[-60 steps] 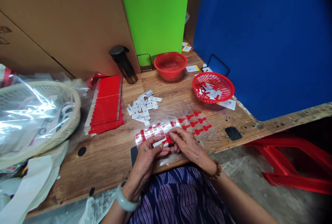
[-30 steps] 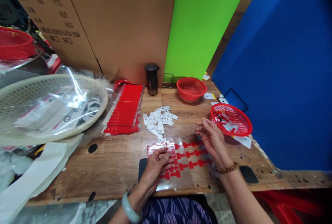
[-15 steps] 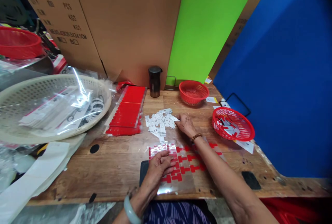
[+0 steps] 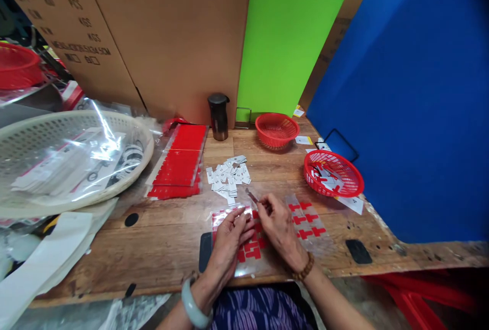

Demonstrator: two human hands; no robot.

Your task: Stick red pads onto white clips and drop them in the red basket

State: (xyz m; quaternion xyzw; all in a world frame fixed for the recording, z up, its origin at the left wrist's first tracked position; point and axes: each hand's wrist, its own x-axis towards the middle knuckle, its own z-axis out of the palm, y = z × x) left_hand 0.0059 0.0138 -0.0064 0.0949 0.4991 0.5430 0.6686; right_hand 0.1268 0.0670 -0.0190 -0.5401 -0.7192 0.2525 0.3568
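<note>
Between the thumb and fingers of my right hand (image 4: 278,225) is a small narrow tag (image 4: 252,196), seen nearly edge-on. My left hand (image 4: 231,238) is over the left part of a clear sheet of red T-shaped stickers (image 4: 252,251), fingers loosely curved and a little apart. I cannot make out anything held in it. Part of the sheet is hidden under both hands. A second clear piece with red T-shaped stickers (image 4: 305,219) shows to the right of my right hand. Just beyond the hands lies a loose pile of small white printed tags (image 4: 228,177).
Stacked red sticker sheets (image 4: 179,162) lie left of the pile. A dark lidded jug (image 4: 219,118) and a red basket (image 4: 277,131) stand behind. Another red basket (image 4: 333,173) holds tags at right. A large cream basket (image 4: 143,177) with bagged parts is at left.
My right hand has come back from the tag pile towards my left hand, now with a tag in its fingers. The left hand stays over the sticker sheet. The whole view has shifted slightly.
</note>
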